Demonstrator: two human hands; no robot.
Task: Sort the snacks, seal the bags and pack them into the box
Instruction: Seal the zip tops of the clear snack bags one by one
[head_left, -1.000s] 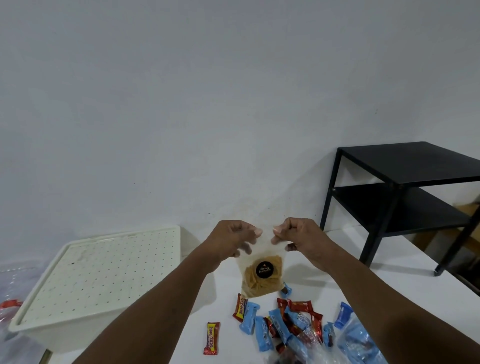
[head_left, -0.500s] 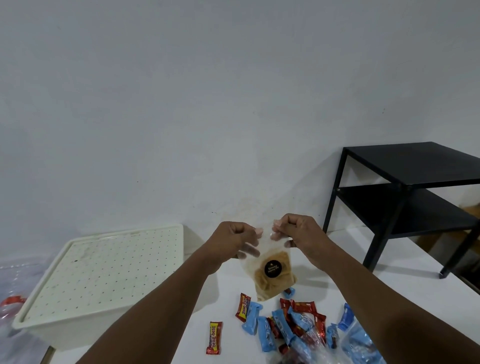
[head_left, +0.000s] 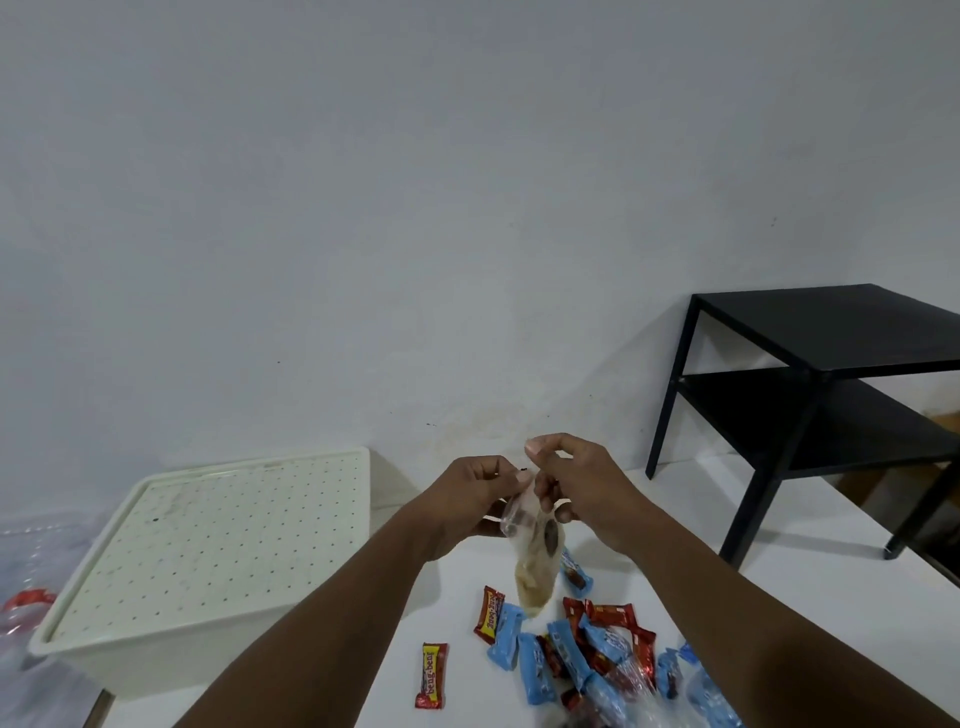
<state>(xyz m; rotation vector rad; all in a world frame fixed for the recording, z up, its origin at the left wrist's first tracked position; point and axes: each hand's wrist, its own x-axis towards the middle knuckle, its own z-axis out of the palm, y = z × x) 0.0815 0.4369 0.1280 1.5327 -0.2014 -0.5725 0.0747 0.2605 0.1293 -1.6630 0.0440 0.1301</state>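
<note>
A small clear bag of tan chips (head_left: 535, 558) with a dark round sticker hangs in the air, twisted and blurred. My left hand (head_left: 470, 496) pinches its top from the left and my right hand (head_left: 576, 483) grips the top from the right, held slightly higher. Below them on the white table (head_left: 779, 582) lie several loose snacks: blue wrappers (head_left: 532, 665), red wrappers (head_left: 610, 616) and a red-and-yellow bar (head_left: 432, 675) lying apart. The cream box (head_left: 202, 551) with its dotted lid shut stands to the left.
A black two-shelf side table (head_left: 831, 384) stands at the right against the grey wall. Clear plastic bags with something red (head_left: 26, 603) lie at the far left. More clear bags of blue snacks (head_left: 711, 696) sit at the bottom right.
The chip bag has turned from facing me flat to a narrow twisted shape. My right hand has risen a little and both hands have come closer together at the bag's top.
</note>
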